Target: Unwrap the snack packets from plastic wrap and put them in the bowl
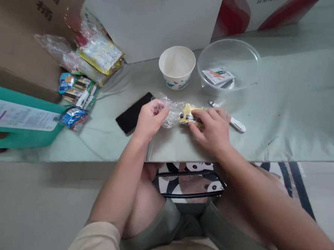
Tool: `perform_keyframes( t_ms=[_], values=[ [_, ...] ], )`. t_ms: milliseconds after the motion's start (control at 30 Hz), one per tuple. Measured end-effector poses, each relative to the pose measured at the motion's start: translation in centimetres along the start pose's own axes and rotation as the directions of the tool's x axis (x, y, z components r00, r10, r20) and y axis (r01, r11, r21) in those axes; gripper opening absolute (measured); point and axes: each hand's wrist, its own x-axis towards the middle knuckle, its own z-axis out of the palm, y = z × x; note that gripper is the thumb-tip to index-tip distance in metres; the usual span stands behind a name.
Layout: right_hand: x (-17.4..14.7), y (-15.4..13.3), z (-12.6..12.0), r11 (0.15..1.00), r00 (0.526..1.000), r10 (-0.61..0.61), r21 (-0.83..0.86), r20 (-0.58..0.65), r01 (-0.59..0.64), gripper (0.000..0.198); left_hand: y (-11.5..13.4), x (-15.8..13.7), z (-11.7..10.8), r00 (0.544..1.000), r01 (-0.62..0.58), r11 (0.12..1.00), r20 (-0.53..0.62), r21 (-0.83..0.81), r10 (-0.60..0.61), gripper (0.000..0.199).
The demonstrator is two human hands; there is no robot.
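Reaching up from lower left of centre, the left hand (152, 118) curls thumb and fingers around crumpled clear plastic (172, 113) at mid-frame. The right hand (214, 128), angled in from the lower right, back upward, grasps a yellow packet (185, 114) just right of centre, shiny, dark-marked and partly covered by the fingers.

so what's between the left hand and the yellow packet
Crumpled clear plastic spans the stretch between the left hand and the yellow packet, as the head view shows.
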Motion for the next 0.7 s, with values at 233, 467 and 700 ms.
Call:
perform_keyframes(
  t_ms=[233, 467, 700],
  values=[
    [0.4, 1.0, -0.6, 0.971, 0.998, 0.053, 0.237, -0.037, -0.042, 0.018, 0.3, -0.3, -0.3, 0.996, 0.049, 0.998, -0.068, -0.037, -0.051, 0.013],
    [1.5, 2.2, -1.7, 0.674, 0.843, 0.516, 0.680, -0.153, -0.289, 0.018, 0.0, 0.7, -1.1, 0.966, 0.097, 0.983, -0.222, -0.159, -0.131, 0.015],
    [2.5, 4.1, -2.2, 0.519, 0.615, 0.735, 0.822, -0.287, -0.236, 0.003, -0.4, 0.9, -3.9, 0.925, 0.012, 0.983, -0.377, 0.181, 0.058, 0.025]
  ],
)
